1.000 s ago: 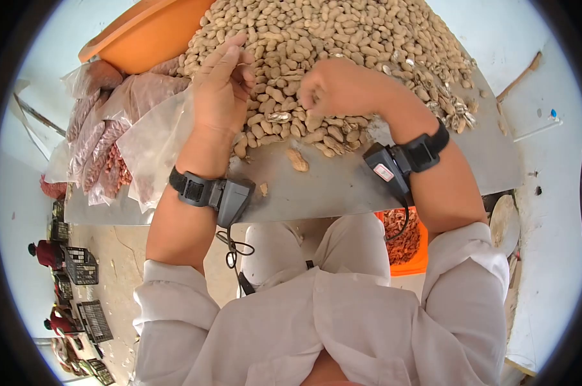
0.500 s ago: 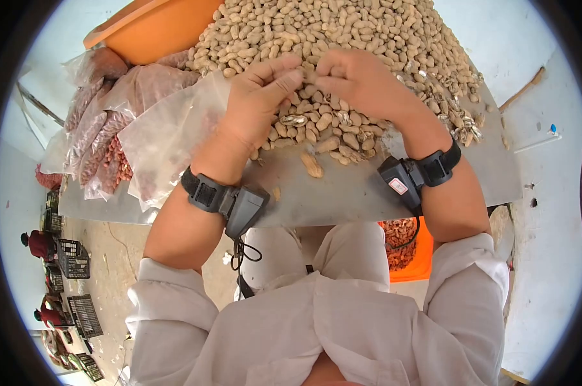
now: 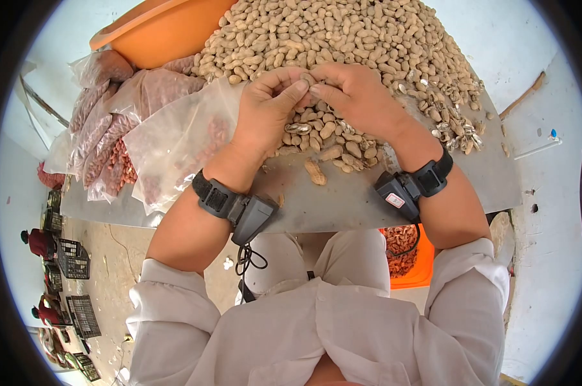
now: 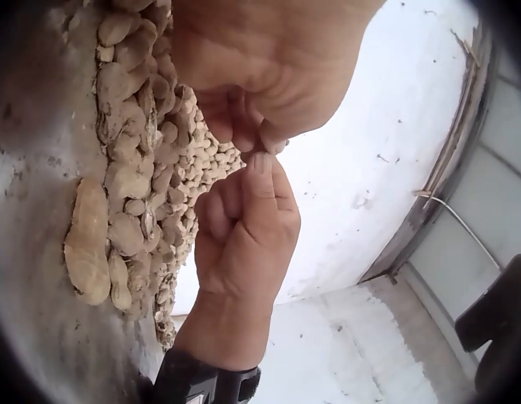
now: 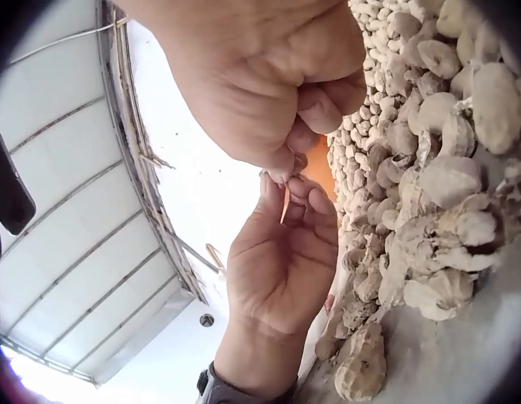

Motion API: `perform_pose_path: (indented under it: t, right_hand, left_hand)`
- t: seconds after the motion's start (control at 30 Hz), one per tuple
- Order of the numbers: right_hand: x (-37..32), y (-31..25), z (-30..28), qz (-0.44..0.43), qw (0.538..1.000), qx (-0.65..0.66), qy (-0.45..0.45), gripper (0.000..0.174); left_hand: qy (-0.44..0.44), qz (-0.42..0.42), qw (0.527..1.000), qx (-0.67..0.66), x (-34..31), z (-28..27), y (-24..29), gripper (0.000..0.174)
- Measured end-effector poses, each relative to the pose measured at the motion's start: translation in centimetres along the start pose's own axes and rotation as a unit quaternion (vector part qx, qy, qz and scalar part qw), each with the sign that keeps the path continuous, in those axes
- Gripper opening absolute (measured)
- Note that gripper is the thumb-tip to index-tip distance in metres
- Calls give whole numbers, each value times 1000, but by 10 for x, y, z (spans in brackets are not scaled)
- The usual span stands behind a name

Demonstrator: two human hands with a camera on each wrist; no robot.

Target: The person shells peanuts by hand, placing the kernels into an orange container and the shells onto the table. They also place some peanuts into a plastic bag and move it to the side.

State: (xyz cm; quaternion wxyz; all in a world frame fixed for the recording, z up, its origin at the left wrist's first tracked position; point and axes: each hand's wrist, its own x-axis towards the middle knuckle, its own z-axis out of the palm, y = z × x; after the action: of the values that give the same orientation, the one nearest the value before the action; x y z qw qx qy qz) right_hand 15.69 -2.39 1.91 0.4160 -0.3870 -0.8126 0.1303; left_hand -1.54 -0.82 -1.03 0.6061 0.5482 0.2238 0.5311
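"While the left hand [image 3: 264, 106] and right hand [image 3: 365, 96] meet by the heap of tan, rough-shelled peanuts [image 3: 342, 38], what are the fingers doing?"

"Thumbs and fingertips of both come together, clamped on a thin brownish piece [image 5: 285, 205], probably shell, held between the two hands."

"Any advice?"

"I'd pinch close to where they meet, press with the thumbs and twist lightly, so nothing inside gets crushed, and work low over the flat grey tabletop [image 3: 342, 199] so scraps don't scatter"
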Motion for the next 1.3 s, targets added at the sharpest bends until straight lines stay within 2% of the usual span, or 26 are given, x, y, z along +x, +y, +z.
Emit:
perform_pose_path:
  t: [0.23, 0.33, 0.5, 0.63, 0.73, 0.8, 0.9, 0.93, 1.0, 1.1, 1.2, 1.3]
  right_hand:
    - [-1, -6, 4, -16, 990, -137, 1, 24]
    - [-3, -9, 7, -12, 989, -146, 18, 23]
    - [-2, -8, 9, 99, 988, 103, 52, 24]
    - [-2, 3, 13, 158, 949, 271, 40, 25]
    - [-4, -3, 19, 225, 871, 434, 58, 23]
    - [-4, -2, 22, 250, 832, 492, 61, 22]
    - [-6, -3, 25, 270, 772, 572, 68, 23]
    - [-6, -4, 25, 273, 751, 597, 71, 23]
    - [-7, -9, 25, 291, 731, 612, 82, 25]
    - [-8, -7, 27, 302, 697, 646, 81, 27]
    - [-8, -3, 29, 301, 676, 668, 74, 27]
    - [-8, -3, 29, 299, 673, 672, 77, 24]
  left_hand:
    - [-2, 4, 1000, 6, -2, 2, 1, 15]
    - [7, -9, 1000, -21, -2, 1, -2, 12]
    - [26, -23, 996, -85, -3, 6, 1, 13]
    - [40, -7, 994, -98, -2, 6, -2, 15]
    - [52, 3, 995, -85, -2, 11, 2, 18]
    - [62, 12, 995, -71, -3, 16, 4, 20]
    - [46, 77, 994, 62, -3, 13, 0, 22]
    - [36, 127, 983, 130, -3, 10, 0, 21]
    - [17, 224, 939, 262, -2, 6, -1, 21]
    - [15, 299, 897, 326, -3, 9, 1, 20]
    - [9, 316, 875, 367, -3, 10, 5, 18]
    - [27, 269, 916, 298, -2, 10, 3, 17]
